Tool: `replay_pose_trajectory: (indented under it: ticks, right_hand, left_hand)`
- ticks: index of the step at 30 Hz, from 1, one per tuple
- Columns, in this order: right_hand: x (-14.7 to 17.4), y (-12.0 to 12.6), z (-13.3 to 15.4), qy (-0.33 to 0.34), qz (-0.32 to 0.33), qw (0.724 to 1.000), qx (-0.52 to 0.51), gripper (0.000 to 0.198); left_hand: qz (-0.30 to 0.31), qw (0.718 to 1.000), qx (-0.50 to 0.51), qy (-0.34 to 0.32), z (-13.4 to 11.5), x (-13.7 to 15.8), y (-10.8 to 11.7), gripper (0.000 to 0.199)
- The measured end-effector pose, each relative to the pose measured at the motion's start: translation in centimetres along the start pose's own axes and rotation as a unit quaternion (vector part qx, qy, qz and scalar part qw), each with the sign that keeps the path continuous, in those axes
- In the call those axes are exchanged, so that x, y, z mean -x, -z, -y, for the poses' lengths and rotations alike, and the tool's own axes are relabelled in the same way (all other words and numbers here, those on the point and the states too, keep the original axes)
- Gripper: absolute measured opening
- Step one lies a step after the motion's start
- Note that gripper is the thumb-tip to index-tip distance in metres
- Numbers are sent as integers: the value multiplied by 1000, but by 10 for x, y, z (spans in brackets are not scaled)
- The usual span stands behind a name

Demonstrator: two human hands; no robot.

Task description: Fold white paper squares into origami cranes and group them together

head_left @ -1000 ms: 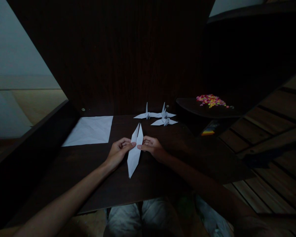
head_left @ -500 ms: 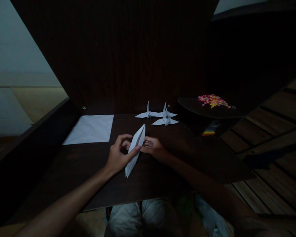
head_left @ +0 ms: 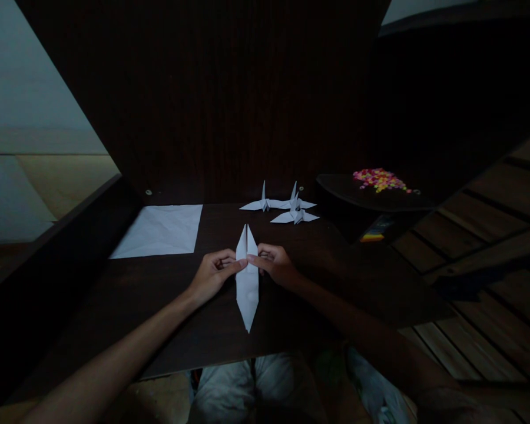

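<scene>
Between my two hands is a long, pointed piece of folded white paper [head_left: 247,291], its split tips facing away from me and its other point toward me. My left hand [head_left: 215,272] grips its left edge, thumb on top and fingers curled beneath. From the right, my right hand [head_left: 277,265] pinches it the same way, and the two thumbs nearly meet at the middle. The fingers under the paper are partly hidden. Beyond it stand three white paper cranes, one at the left [head_left: 264,204], one behind at the right [head_left: 294,200], and one in front [head_left: 295,217].
A creased white paper sheet [head_left: 161,231] lies at the left of the dark table [head_left: 115,312]. On a raised dark shelf [head_left: 335,187] at the right sits a pile of small colourful pieces [head_left: 382,178]. A dark panel [head_left: 203,106] rises behind the cranes.
The folded paper has turned from slanted and edge-on to upright in view, showing its broad face. My left hand has shifted its hold, its fingers now closer to the paper's edge.
</scene>
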State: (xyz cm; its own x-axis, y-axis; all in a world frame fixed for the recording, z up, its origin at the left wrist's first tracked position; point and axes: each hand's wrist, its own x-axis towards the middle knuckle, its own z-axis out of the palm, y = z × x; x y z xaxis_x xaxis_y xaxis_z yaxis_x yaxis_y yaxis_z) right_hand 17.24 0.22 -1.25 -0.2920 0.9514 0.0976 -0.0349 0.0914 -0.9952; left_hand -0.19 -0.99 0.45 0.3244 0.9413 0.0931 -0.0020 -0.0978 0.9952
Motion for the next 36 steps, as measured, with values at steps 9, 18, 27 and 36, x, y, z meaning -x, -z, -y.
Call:
replay_pose_trajectory:
  ticks: [9, 18, 27, 36]
  right_hand:
    - [1, 0, 3, 22, -16, 1000, 8, 36]
    - [0, 2, -8, 4, 55, 997, -45, 36]
    - [-2, 2, -9, -43, 51, 991, -120, 39]
    - [-1, 2, -7, -59, 64, 980, -178, 40]
  left_hand:
    - [-28, 999, 41, -3, 8, -2, 3, 33]
    - [-10, 1000, -2, -18, 6, -2, 3, 25]
    - [62, 995, 71, -28, 8, 3, 2, 40]
    - [30, 996, 46, -72, 0, 5, 0, 25]
